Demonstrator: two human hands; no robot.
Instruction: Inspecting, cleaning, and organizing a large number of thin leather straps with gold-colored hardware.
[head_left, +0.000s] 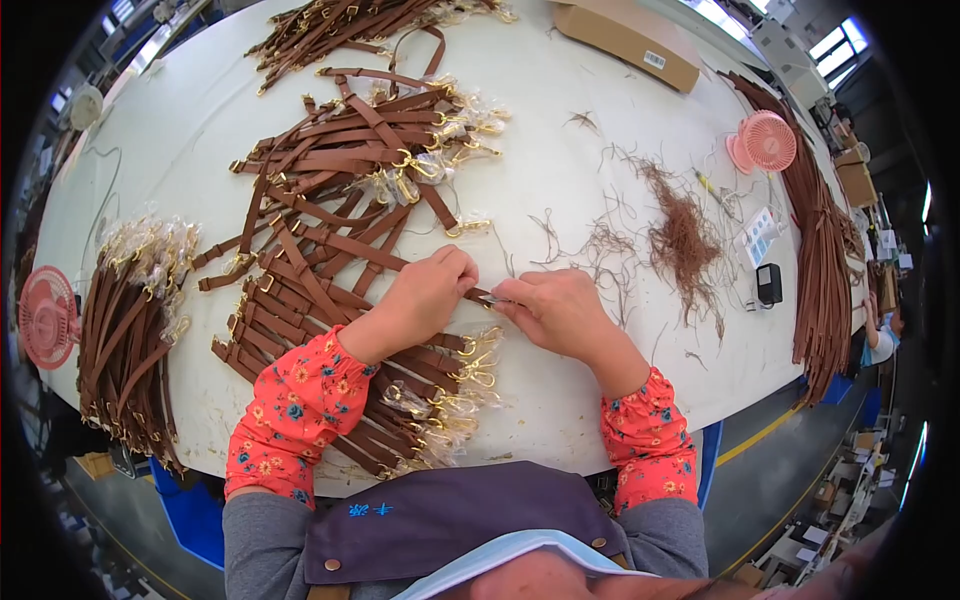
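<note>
In the head view, my left hand (431, 289) is closed on a brown strap (478, 295) whose end runs towards my right hand. Between the thumb and fingers of my right hand (551, 311) is a small metal tool (489, 299), held at the strap; its kind is hard to tell. Under and beside my left forearm lies a row of brown straps (281, 322) with gold-coloured buckles and snap hooks (476, 367), some wrapped in clear plastic. Beyond it is a looser pile of similar straps (337, 157).
Another strap bundle (127, 345) and a pink fan (49, 317) are at the left. To the right lie brown thread scraps (682, 240), a black adapter (768, 284), a second pink fan (766, 141) and long brown strips (821, 285). A cardboard box (626, 41) stands at the back.
</note>
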